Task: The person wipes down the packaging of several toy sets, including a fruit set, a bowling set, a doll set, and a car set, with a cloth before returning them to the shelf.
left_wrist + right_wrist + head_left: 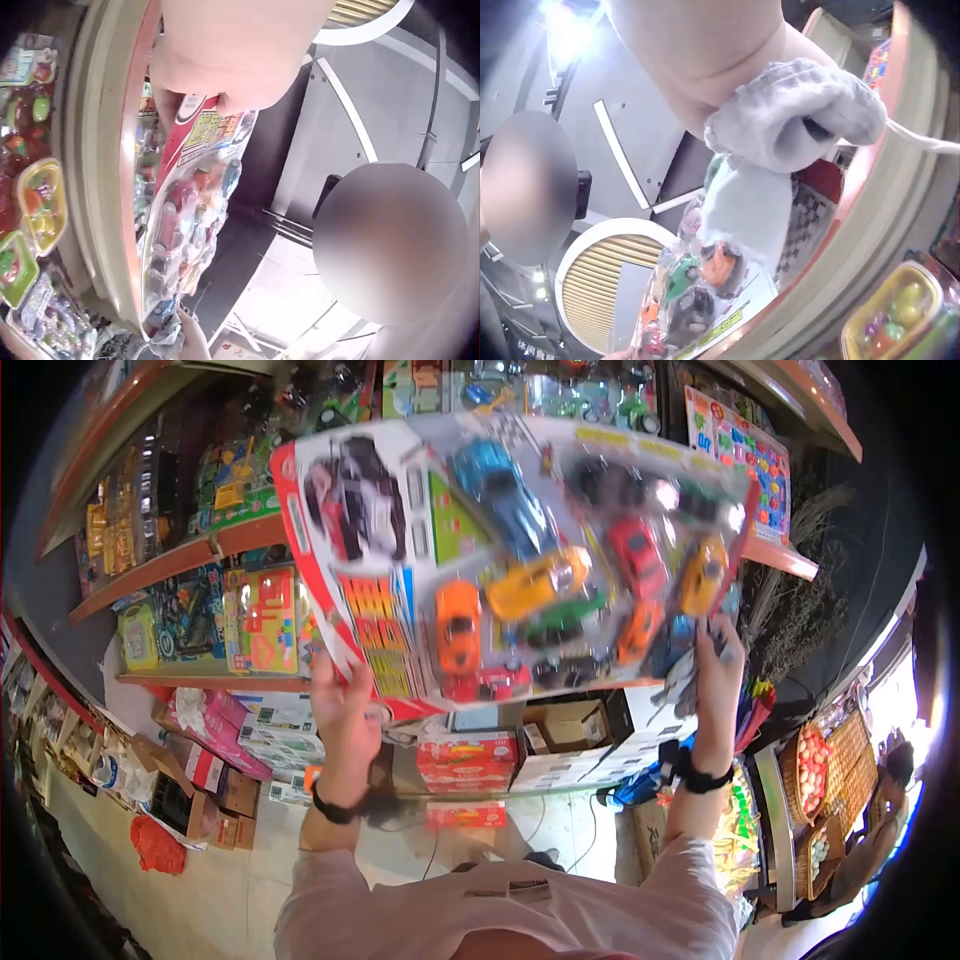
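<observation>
A large blister pack of toy cars is held up, tilted, in front of the shelves. My left hand grips its lower left edge. At its lower right edge, my right hand pinches the pack, with a grey cloth in the same hand. The left wrist view has the left hand at the red end of the pack. In the right wrist view, the bunched cloth lies against the right hand, and hides its fingers; the cars show below.
Shelves with packaged toys stand behind the pack. Below them are red cartons and an open cardboard box. Dried stalks are at the right, above baskets. A person is at the far right.
</observation>
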`<state>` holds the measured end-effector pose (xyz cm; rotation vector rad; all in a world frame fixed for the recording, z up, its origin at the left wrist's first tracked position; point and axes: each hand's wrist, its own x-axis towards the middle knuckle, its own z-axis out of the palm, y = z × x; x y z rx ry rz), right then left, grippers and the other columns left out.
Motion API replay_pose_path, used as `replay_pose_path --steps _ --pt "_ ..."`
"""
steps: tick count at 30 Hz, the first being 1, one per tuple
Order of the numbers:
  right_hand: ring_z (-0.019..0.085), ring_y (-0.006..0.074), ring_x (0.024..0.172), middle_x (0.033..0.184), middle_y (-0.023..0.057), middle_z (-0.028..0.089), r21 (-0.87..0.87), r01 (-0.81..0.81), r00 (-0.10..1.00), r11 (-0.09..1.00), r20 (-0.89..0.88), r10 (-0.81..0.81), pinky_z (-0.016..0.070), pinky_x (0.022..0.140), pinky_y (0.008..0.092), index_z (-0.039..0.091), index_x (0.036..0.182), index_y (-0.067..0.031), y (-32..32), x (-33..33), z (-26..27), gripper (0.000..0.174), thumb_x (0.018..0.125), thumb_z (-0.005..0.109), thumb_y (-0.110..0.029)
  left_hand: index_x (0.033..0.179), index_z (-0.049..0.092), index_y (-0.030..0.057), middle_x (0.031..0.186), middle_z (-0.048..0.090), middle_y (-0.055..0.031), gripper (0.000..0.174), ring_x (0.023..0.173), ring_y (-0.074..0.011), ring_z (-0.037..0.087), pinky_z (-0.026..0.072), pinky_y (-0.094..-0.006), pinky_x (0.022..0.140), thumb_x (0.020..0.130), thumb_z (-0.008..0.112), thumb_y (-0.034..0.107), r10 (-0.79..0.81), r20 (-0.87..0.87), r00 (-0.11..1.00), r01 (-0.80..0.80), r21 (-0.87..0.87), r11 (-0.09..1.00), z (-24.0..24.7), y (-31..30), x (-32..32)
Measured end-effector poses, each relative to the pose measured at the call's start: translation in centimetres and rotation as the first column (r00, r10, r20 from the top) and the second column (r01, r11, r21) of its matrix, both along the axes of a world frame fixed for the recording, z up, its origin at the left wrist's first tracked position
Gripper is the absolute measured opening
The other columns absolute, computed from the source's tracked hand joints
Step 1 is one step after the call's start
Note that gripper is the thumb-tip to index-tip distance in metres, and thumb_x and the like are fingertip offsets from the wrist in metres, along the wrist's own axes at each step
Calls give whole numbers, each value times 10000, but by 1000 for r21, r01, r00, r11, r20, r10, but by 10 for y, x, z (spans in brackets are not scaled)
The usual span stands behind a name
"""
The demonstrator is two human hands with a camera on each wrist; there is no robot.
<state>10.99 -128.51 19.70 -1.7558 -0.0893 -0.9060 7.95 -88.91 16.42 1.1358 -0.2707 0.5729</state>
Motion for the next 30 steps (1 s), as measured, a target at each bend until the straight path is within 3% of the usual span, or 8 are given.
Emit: replay_pose_path --steps 2,7,11,14,21,25,28,30 --pt "388 25 686 752 -62 465 3 49 998 999 33 -50 311 599 189 578 868 -12 7 -24 -27 53 902 571 -52 1336 360 -18 1214 520 -64 465 1055 -127 524 432 -282 883 902 519 33 0 15 1000 -1 86 996 -28 0 -20" --pt "386 19 670 744 -70 471 283 37 979 958 -201 21 293 582 185 583 868 -16 -9 -56 -79 63 913 564 -54 1377 321 -7 1271 487 -91 581 1140 -162 493 417 -292 925 881 579 152 -12 -156 988 29 110 993 -69 -2 -42" --pt "420 28 677 755 -52 505 407 -31 974 913 -192 119 318 604 185 591 902 -7 -21 -61 -102 70 923 552 -61 1406 294 24 1336 457 -107 757 1192 -233 480 403 -377 974 831 641 374 -271 -116 956 248 -180 952 -84 -13 -56" --pt "452 32 705 777 -42 537 504 -67 964 861 -189 185 343 638 177 598 918 -4 -19 -66 -107 77 925 543 -57 1379 363 77 1338 466 -106 709 1207 -232 474 366 -426 1015 822 653 404 -561 61 826 538 -386 750 -150 -34 -69" --pt "497 53 695 798 -15 576 553 -134 911 822 -257 322 394 630 198 605 973 -1 -34 -90 -157 104 929 557 -83 1302 451 105 1308 493 -43 700 1237 -264 449 284 -484 1080 719 784 302 -630 -69 774 547 -429 719 -187 -137 -96" --pt "507 47 664 779 -10 586 608 -132 864 783 -317 392 397 594 195 611 967 1 -36 -121 -167 103 930 547 -71 1316 430 91 1263 521 -62 662 1214 -266 472 325 -481 1059 744 758 157 -607 -99 788 509 -450 734 -198 -165 -127" --pt "472 35 610 722 -19 567 585 -74 819 808 -426 384 364 544 191 616 960 -2 -42 -134 -181 115 931 559 -98 1128 504 137 963 510 19 463 922 -128 524 468 -314 857 742 693 -35 -505 -200 839 329 -553 766 -202 -181 -133" --pt "460 33 608 724 -21 562 491 -112 780 864 -495 383 351 541 188 620 961 -3 -54 -137 -189 128 931 566 -115 1089 518 118 994 541 2 350 938 -140 547 487 -330 788 794 650 -19 -450 -233 862 269 -542 796 -190 -194 -143"
